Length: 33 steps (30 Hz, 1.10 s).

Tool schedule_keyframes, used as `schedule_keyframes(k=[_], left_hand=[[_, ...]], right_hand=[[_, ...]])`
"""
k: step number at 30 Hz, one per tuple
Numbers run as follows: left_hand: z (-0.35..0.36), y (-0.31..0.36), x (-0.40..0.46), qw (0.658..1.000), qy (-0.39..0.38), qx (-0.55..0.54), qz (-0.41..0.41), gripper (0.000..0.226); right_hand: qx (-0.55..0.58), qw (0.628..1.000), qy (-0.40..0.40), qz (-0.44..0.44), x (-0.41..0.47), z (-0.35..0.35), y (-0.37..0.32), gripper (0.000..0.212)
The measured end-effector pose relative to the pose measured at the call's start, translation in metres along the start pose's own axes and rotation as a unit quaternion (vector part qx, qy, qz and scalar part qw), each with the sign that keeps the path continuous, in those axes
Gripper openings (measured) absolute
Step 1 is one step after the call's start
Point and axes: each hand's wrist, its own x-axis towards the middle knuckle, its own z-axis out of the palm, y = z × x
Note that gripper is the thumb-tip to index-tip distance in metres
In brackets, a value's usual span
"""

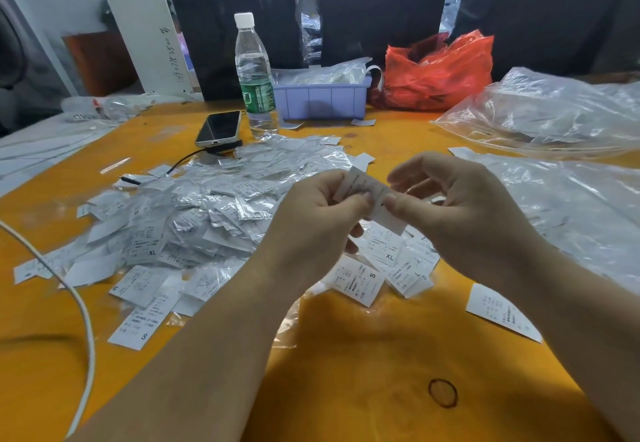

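Above the orange table (363,372), both hands hold one small white printed label (388,218). My left hand (311,220) pinches its left part between thumb and fingers. My right hand (450,206) pinches its right part with the thumb on top. Under and to the left of the hands lies a big heap of white size labels and small clear sleeves (207,213). Some labels show S, L or XL. A single label (502,312) lies apart at the right.
At the back stand a water bottle (254,74), a phone (219,128), a purple bin (320,97) and a red plastic bag (440,71). Clear plastic bags (561,112) cover the right side. A white cable (83,310) crosses the left front.
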Motion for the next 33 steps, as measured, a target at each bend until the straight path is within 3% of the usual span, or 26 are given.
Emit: schedule_keyframes(k=[4,8,14,17,21,27,33], left_hand=[[0.001,-0.002,0.000,1.000,0.019,0.002,-0.015,0.016],[0.005,-0.003,-0.003,0.993,0.030,0.107,0.035,0.022],[0.011,-0.004,-0.006,0.985,0.030,0.162,0.057,0.021],[0.016,-0.002,-0.009,0.987,0.017,0.148,0.059,0.013],[0.032,0.001,-0.013,0.995,-0.006,0.095,0.024,0.012],[0.072,0.018,-0.019,0.991,-0.063,0.110,0.037,0.005],[0.094,0.034,-0.012,0.987,-0.046,0.139,0.068,0.020]], right_hand=[[0.038,0.999,-0.036,-0.014,0.000,0.001,0.000,0.006],[0.015,0.998,-0.037,-0.043,0.001,-0.001,0.003,0.005],[-0.072,0.995,-0.043,-0.061,-0.002,-0.005,-0.002,0.005],[-0.142,0.986,-0.082,-0.030,-0.018,-0.020,-0.004,0.017],[-0.240,0.970,-0.022,-0.039,-0.050,-0.046,-0.007,0.020],[-0.393,0.919,-0.023,0.040,-0.075,-0.075,0.002,0.025],[-0.441,0.888,-0.054,0.116,-0.079,-0.089,0.010,0.035]])
